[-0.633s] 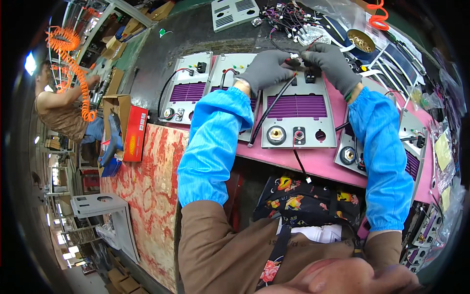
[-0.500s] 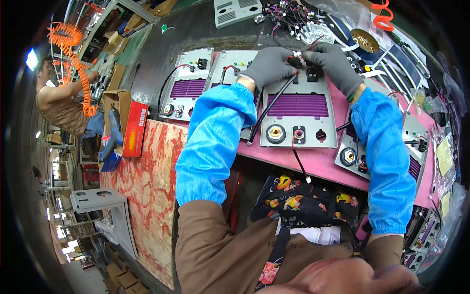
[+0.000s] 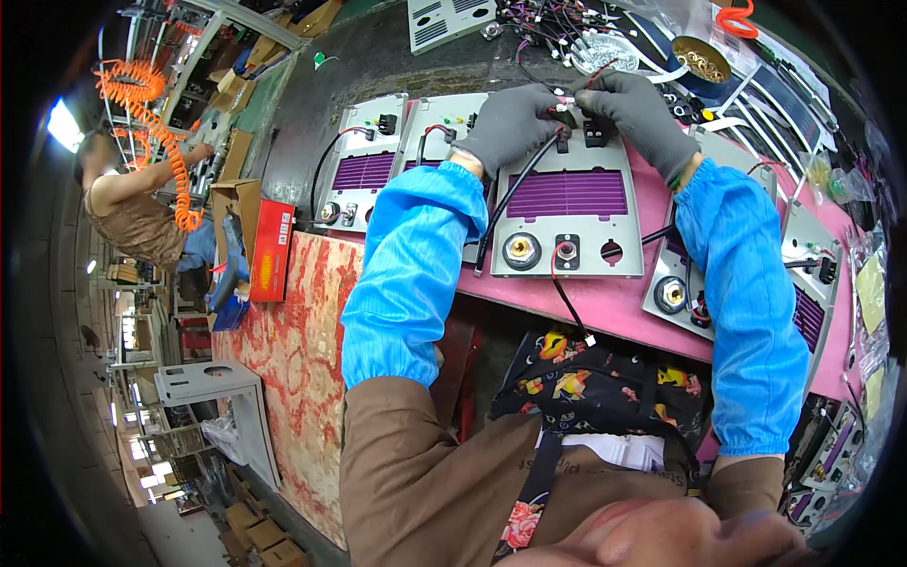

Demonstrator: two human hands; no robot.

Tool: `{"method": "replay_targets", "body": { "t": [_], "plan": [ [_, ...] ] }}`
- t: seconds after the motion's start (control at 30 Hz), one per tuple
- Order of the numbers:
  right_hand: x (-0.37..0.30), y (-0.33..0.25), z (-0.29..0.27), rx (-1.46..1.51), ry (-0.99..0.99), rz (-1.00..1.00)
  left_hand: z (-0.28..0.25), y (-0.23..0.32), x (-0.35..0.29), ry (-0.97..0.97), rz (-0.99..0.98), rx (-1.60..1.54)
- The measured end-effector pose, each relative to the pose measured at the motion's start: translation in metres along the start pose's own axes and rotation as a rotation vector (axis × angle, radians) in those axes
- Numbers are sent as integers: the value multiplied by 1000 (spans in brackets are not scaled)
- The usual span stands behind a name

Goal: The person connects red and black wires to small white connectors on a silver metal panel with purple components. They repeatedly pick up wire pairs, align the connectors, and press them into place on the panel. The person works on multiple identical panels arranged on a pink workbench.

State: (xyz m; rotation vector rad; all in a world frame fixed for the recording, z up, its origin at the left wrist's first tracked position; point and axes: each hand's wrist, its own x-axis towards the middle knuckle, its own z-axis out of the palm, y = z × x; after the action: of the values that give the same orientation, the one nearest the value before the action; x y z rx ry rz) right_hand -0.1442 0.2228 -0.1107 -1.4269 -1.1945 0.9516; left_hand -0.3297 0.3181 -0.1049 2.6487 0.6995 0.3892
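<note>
A grey panel [image 3: 567, 203] with a purple vent grille lies flat on the pink worktop [image 3: 605, 307]. At its top edge both gloved hands meet: the left hand [image 3: 510, 123] has its grip pinched on a small white connector [image 3: 565, 97], the right hand [image 3: 642, 113] clenched around black wires [image 3: 515, 194]. Similar panels [image 3: 364, 175] lie just beside it.
</note>
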Motion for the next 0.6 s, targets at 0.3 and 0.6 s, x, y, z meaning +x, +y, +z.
{"method": "replay_targets", "body": {
  "t": [0.3,0.6],
  "plan": [
    [1,4,-3,38,-10,-1,0,4,-3,11,-17,28],
    [-1,2,-2,39,1,1,1,4,-4,18,-16,-15]
  ]
}}
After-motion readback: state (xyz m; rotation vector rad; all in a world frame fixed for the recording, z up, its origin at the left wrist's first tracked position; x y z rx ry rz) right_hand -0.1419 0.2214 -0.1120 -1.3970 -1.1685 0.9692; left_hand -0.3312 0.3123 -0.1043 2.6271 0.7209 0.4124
